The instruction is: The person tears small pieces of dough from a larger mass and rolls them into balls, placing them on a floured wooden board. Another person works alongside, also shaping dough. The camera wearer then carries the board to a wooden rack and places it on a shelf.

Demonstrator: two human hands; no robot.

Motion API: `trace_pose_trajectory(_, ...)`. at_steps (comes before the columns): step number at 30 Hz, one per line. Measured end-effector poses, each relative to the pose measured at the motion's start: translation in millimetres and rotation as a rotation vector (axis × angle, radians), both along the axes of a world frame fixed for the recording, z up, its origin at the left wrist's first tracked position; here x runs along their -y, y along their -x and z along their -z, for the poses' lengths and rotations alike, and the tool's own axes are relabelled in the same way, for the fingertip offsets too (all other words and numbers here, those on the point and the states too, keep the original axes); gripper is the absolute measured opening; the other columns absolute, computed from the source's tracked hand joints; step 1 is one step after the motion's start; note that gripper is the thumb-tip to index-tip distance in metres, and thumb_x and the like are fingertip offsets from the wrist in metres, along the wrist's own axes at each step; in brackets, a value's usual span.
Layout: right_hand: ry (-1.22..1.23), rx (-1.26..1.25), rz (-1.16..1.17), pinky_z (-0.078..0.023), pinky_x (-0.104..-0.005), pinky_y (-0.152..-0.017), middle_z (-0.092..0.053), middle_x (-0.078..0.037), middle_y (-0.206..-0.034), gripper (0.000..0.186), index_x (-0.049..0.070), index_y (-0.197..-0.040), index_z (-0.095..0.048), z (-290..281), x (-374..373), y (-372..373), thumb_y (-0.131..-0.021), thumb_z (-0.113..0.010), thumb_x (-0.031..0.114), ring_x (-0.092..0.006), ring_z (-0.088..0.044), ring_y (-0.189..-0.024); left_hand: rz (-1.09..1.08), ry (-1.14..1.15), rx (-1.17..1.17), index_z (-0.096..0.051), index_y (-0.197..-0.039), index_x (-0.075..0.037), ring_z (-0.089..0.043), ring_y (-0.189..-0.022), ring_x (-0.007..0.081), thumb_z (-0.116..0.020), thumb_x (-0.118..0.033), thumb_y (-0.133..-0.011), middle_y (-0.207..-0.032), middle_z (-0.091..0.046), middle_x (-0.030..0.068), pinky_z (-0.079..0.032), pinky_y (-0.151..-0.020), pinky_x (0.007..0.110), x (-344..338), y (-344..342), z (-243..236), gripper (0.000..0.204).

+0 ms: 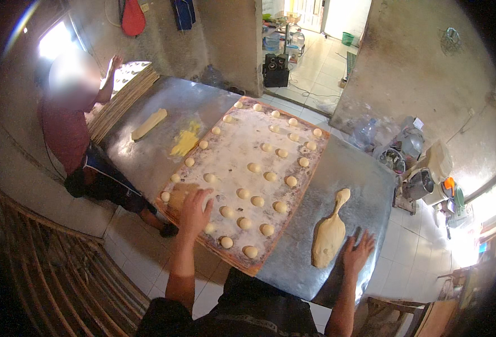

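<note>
A person's left hand is over the near left part of a floured board dotted with pale dough balls, fingers loosely extended, any hold hidden from view; the right hand, fingers spread, apparently grasping nothing, is just beside a long dough piece on the metal table; a light touch and even gaps should prevent sticking; no lettering is legible on board or dough.

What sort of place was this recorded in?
Probably a small bakery or dough workshop: a white-dusted board carries scattered dough balls, and a larger dough piece lies on the metal-topped table.
</note>
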State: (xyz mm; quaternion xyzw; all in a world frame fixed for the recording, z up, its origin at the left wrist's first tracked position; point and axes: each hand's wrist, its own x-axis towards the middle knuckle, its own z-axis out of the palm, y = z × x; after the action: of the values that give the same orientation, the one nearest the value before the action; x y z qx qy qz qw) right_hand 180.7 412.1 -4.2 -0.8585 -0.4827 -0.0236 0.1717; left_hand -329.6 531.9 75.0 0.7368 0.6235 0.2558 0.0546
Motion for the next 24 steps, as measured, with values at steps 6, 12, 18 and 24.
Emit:
trace_pose_trajectory(6,-0.034,-0.113,-0.189,-0.019,-0.0555,-0.126,-0.031,-0.029,-0.163,0.065,0.002,-0.154,-0.043,27,42,17,-0.091,-0.054,0.005,-0.0475,-0.026,-0.153,0.029,0.078,0.175,-0.068,-0.127,-0.016,-0.062,-0.115,0.0355,-0.076,-0.022,-0.089,-0.126,-0.066,0.0164,-0.05,-0.099,0.047,4,-56,-4,0.04)
trace_pose_trajectory(12,-0.082,-0.087,-0.229,-0.021,-0.0558,-0.126,-0.029,-0.029,-0.164,0.073,0.006,-0.157,-0.039,30,33,12,-0.086,-0.055,0.001,-0.0474,-0.024,-0.153,0.301,0.31,-0.125,-0.071,-0.123,-0.017,-0.064,-0.11,0.0344,-0.075,-0.021,-0.09,-0.12,-0.063,0.0153,-0.053,-0.093,0.045,-65,-82,26,0.033)
trace_pose_trajectory(18,-0.131,-0.163,-0.194,-0.021,-0.0559,-0.126,-0.029,-0.028,-0.164,0.072,0.006,-0.156,-0.041,21,41,21,-0.086,-0.057,0.002,-0.0473,-0.025,-0.153,0.328,0.272,0.156,-0.074,-0.102,-0.01,-0.065,-0.104,0.0316,-0.075,-0.014,-0.085,-0.114,-0.063,0.0124,-0.053,-0.092,0.044,-92,-57,41,0.017)
trace_pose_trajectory(24,-0.145,-0.163,-0.193,-0.021,-0.0553,-0.126,-0.03,-0.028,-0.164,0.07,0.004,-0.154,-0.045,23,40,22,-0.085,-0.058,0.003,-0.0476,-0.026,-0.152,0.254,0.339,-0.001,-0.075,-0.106,-0.011,-0.063,-0.111,0.0312,-0.08,-0.012,-0.081,-0.113,-0.069,0.0121,-0.048,-0.103,0.045,-97,-61,30,0.025)
